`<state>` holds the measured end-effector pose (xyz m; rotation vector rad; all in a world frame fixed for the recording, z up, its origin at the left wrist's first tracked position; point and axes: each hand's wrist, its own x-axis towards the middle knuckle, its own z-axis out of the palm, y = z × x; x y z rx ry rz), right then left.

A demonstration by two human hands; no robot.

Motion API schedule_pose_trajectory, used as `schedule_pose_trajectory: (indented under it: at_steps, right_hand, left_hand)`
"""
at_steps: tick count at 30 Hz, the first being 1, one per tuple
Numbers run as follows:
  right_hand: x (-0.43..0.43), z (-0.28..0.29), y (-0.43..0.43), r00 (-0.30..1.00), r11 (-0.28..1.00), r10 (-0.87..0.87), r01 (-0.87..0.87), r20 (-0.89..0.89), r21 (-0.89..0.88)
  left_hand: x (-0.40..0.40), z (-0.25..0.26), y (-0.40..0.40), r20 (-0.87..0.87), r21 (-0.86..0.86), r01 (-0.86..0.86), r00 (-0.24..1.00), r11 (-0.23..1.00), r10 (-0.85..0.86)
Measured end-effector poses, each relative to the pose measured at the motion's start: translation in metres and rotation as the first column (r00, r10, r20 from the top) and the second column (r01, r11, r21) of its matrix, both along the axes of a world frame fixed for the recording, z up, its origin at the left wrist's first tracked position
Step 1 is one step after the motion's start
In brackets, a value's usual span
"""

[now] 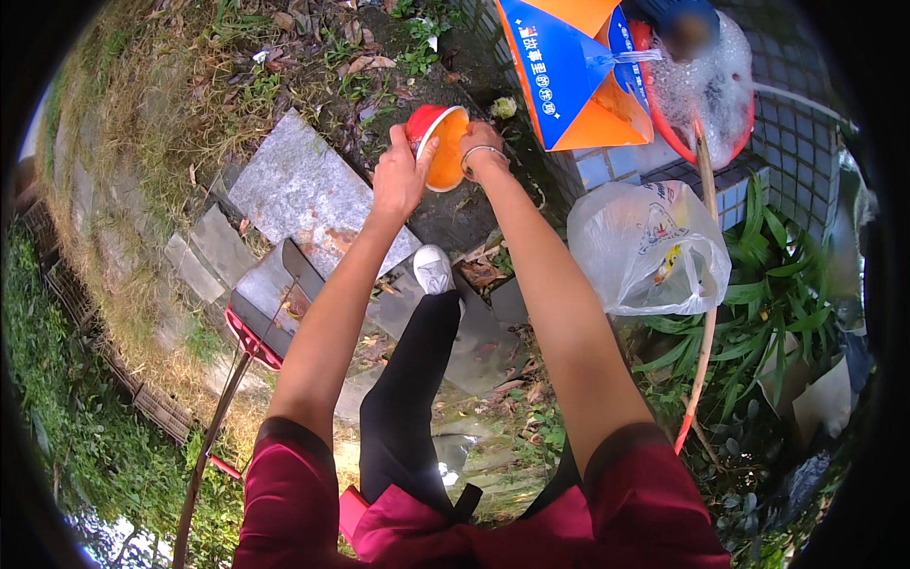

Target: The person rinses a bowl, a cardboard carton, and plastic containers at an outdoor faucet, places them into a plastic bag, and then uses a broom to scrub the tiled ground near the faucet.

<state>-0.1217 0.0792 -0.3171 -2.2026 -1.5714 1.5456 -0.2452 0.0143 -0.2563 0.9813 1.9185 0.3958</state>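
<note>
Ahead of me, over dark soil, a red disposable bowl [448, 160] with a white rim is tipped on its side. Its inside looks orange, and its mouth faces right and towards me. My left hand [399, 174] grips the bowl's left side, with the thumb on the near rim. At the right rim is my right hand [485, 148], wearing a bracelet [485, 151] at the wrist. Its fingers curl against the bowl and are partly hidden. Below the bowl lies a grey stone slab [306, 188].
At right are a blue-and-orange cardboard box [569, 64] bearing writing, a red basin [752, 135] of foam and a white plastic bag [647, 249]. A wooden stick [709, 341] leans there. A long-handled metal dustpan [266, 291] stands left of my shoe [432, 269].
</note>
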Motion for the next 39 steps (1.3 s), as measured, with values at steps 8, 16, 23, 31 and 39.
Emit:
schedule_pose_trajectory:
  at_steps: [8,16,23,31,39]
  right_hand:
    - [0.000,0.128,-0.060,0.945,0.976,-0.026,0.094,-0.325,0.197]
    - [0.086,0.285,-0.019,0.824,0.965,-0.211,0.090,-0.526,-0.246]
    - [0.242,0.329,0.036,0.515,0.820,-0.570,0.405,-0.640,-0.405]
    - [0.427,0.237,0.167,0.890,0.872,-0.376,0.434,-0.257,0.227]
    - [0.394,0.191,0.196,0.959,0.963,-0.261,0.266,-0.107,0.036]
  left_hand:
    - [-0.039,0.063,-0.017,-0.216,0.236,-0.295,0.913,0.926,0.346]
    - [0.044,0.216,-0.021,0.621,-0.132,-0.765,0.431,0.630,0.654]
    - [0.204,0.286,0.039,0.647,-0.006,-0.418,0.691,0.908,0.322]
    - [0.301,0.253,0.047,0.675,0.002,-0.210,0.721,0.978,0.153]
    - [0.309,0.236,0.023,0.544,-0.018,-0.261,0.807,0.965,0.229]
